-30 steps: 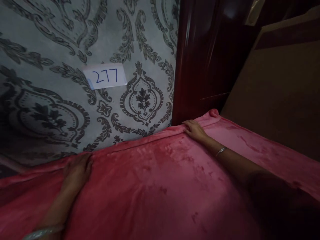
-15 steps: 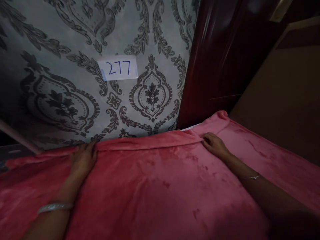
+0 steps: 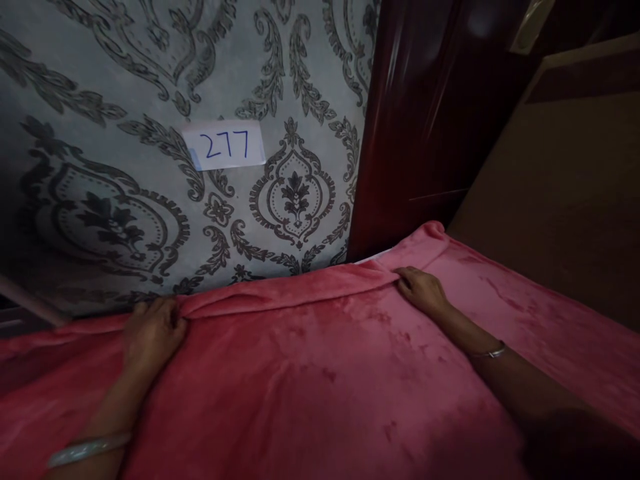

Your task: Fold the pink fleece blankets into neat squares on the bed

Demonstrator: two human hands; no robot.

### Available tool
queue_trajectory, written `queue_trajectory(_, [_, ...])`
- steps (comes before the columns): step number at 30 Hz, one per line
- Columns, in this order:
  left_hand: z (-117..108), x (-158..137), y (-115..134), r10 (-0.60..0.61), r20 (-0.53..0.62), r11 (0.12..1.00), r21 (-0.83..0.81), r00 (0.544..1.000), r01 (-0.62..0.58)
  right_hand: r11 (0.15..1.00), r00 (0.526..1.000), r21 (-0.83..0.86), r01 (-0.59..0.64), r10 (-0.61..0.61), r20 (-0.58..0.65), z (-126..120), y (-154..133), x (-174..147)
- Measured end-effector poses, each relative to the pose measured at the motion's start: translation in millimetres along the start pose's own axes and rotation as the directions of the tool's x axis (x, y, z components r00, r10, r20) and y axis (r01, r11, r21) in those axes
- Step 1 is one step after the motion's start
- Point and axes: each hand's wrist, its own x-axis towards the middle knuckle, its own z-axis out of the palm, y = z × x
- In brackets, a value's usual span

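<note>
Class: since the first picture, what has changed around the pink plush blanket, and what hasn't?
The bare right hand has drawn back toward the wearer, away from the glossy maroon door, pinching the pink plush blanket; a thin white strip now shows beyond its edge. The bare left hand, flatter before, now curls over the bunched edge. The white paper marked 277 stays on the grey patterned wall.

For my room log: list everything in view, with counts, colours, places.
Cover: one, pinkish red, across bottom
Wallpaper: one stretch, patterned grey, behind cover
Label: one, white, reading 277, on wallpaper
Panel: one, dark red, right of wallpaper
Plate: one, golden, upper right
Board-like item: one, brown, far right
Bar: one, pale, far left
Strip: one, white, at panel's base
Bangle: one, pale, left wrist
Bracelet: one, silver, right wrist
Left hand: one, bare, cover's edge, left
Right hand: one, bare, cover's edge, right
</note>
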Motion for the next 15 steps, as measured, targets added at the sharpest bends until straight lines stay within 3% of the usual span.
queue_trajectory(5, [-0.5, -0.6, -10.1, 0.028, 0.025, 0.996, -0.088, 0.999, -0.026, 0.911, 0.988, 0.402, -0.089, 0.133, -0.082, 5.0, 4.4, 9.7])
queue_trajectory(8, [-6.3, -2.5, -8.5, -0.068, -0.032, 0.991, -0.113, 0.997, 0.064, 0.824, 0.996, 0.567, -0.012, 0.06, -0.066, 11.3, 1.7, 17.8])
queue_trajectory(10, [-11.9, -5.3, -4.3, -0.247, -0.057, 0.961, -0.147, 0.967, 0.236, 0.819, 1.0, 0.574, 0.018, -0.027, 0.008, 17.8, -1.9, 20.2])
queue_trajectory(12, [-16.0, -8.0, -0.7, -0.346, -0.038, 0.921, -0.205, 0.937, 0.332, 0.853, 0.992, 0.52, 0.033, -0.091, 0.086, 23.8, -6.1, 19.0])
queue_trajectory(15, [-14.9, -9.0, 1.0, -0.297, -0.054, 0.927, -0.257, 0.953, 0.274, 0.902, 0.976, 0.418, 0.109, -0.177, 0.126, 25.8, -13.2, 12.9])
